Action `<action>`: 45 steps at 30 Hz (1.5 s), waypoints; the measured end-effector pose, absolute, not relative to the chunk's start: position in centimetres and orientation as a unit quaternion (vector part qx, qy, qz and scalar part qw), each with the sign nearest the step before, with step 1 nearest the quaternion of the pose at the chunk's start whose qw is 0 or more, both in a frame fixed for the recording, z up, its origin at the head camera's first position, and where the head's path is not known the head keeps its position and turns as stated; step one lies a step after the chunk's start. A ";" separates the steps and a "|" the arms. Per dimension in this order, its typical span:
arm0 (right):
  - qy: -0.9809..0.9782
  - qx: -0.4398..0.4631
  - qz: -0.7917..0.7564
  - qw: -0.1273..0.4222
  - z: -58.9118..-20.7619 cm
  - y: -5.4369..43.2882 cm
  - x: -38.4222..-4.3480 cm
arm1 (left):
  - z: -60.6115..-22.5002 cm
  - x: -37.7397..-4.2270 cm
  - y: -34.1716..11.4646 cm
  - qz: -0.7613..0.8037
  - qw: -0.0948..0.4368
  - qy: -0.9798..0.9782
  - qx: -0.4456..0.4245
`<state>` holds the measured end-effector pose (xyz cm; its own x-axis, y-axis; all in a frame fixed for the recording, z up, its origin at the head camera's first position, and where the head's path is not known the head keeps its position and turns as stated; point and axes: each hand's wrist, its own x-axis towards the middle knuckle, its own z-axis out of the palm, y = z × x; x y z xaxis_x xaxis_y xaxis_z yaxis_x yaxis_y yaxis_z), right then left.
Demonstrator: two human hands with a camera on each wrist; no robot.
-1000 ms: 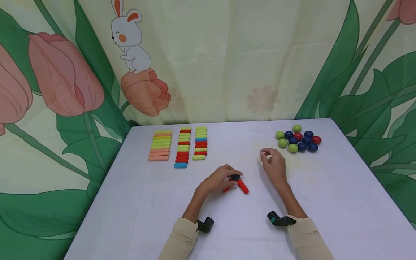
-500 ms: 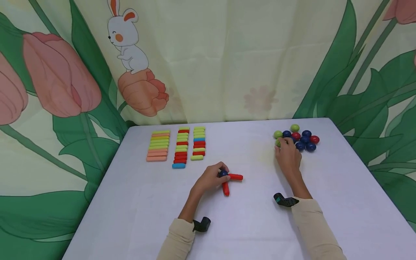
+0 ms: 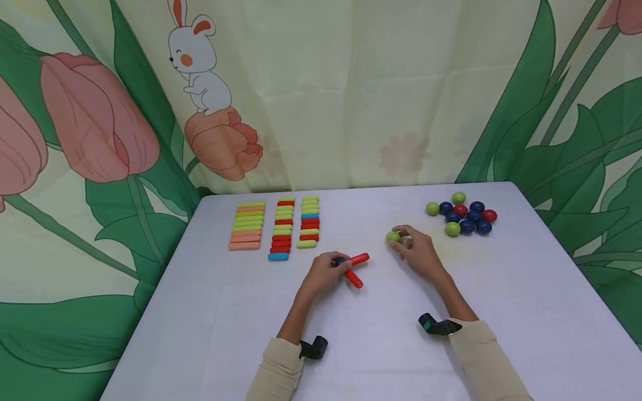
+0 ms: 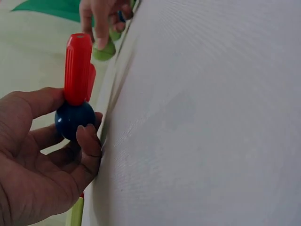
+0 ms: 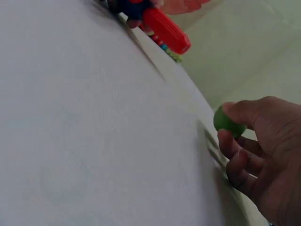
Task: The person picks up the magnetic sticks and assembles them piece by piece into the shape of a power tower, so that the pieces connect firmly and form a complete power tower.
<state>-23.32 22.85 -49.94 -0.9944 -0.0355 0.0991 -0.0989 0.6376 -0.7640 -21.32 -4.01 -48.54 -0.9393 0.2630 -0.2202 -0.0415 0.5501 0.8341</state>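
My left hand (image 3: 322,274) pinches a dark blue ball (image 4: 75,121) between thumb and fingers. Two red rods (image 3: 359,259) stick out of that ball at an angle to each other, pointing right in the head view; the left wrist view shows one ribbed rod (image 4: 78,68) large, the other mostly behind it. To the right, my right hand (image 3: 421,254) holds a light green ball (image 3: 393,236) at its fingertips, over the middle of the table. In the right wrist view the thumb and a finger press on the green ball (image 5: 228,121) from opposite sides.
A cluster of green, blue and red balls (image 3: 467,226) lies at the back right of the white table (image 3: 381,356). At the back left, coloured rods lie in three columns: longer ones (image 3: 247,225), and two of shorter ones (image 3: 282,229). A printed curtain (image 3: 321,111) hangs behind.
My right hand reached into the ball cluster, took a green ball and brought it back left. My left hand shifted slightly left and turned the blue ball, swinging its red rods round.
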 end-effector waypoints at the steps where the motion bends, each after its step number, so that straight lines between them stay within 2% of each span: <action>1: -0.891 0.043 0.453 0.016 -49.8 22.5 -23.1 | -48.5 -21.3 -4.0 0.471 0.162 0.865 0.059; 6: -0.844 0.062 0.530 -0.064 -48.6 20.7 -22.2 | -48.1 -21.3 -4.1 0.481 0.164 0.860 0.049; 10: -0.829 0.073 0.547 -0.089 -48.5 19.8 -21.9 | -48.1 -21.3 -4.0 0.488 0.167 0.855 0.046; 18: -0.819 0.079 0.561 -0.093 -49.2 19.7 -21.7 | -48.3 -21.2 -4.1 0.477 0.170 0.860 0.068; 26: -0.831 0.092 0.542 -0.082 -49.7 19.5 -21.6 | -48.3 -20.8 -3.9 0.413 0.174 0.879 0.161; 29: -0.836 0.080 0.541 -0.057 -49.7 19.6 -21.7 | -48.0 -20.7 -3.8 0.362 0.158 0.894 0.211; 31: -0.843 0.060 0.534 -0.017 -49.5 19.9 -21.8 | -47.8 -20.6 -3.9 0.316 0.143 0.905 0.247; 34: -0.873 0.018 0.478 0.095 -49.3 21.0 -22.2 | -47.6 -20.3 -4.0 0.265 0.132 0.912 0.284; 37: -0.904 -0.041 0.367 0.217 -49.1 22.9 -22.4 | -47.4 -20.1 -4.0 0.256 0.144 0.909 0.294; 39: -0.916 -0.079 0.293 0.261 -49.1 24.3 -22.5 | -47.3 -20.0 -4.1 0.258 0.157 0.908 0.291; 42: -0.932 -0.117 0.222 0.263 -49.1 26.0 -22.2 | -47.1 -19.8 -4.3 0.257 0.167 0.909 0.283; 45: -0.943 -0.131 0.194 0.234 -48.9 27.1 -22.0 | -46.9 -19.7 -4.4 0.254 0.168 0.911 0.279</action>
<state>-21.99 27.10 -48.93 -0.8557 0.3384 0.3915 0.1563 0.8902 -0.4280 -19.75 -4.41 -46.90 -0.7884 0.5928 -0.1647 0.4219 0.7158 0.5564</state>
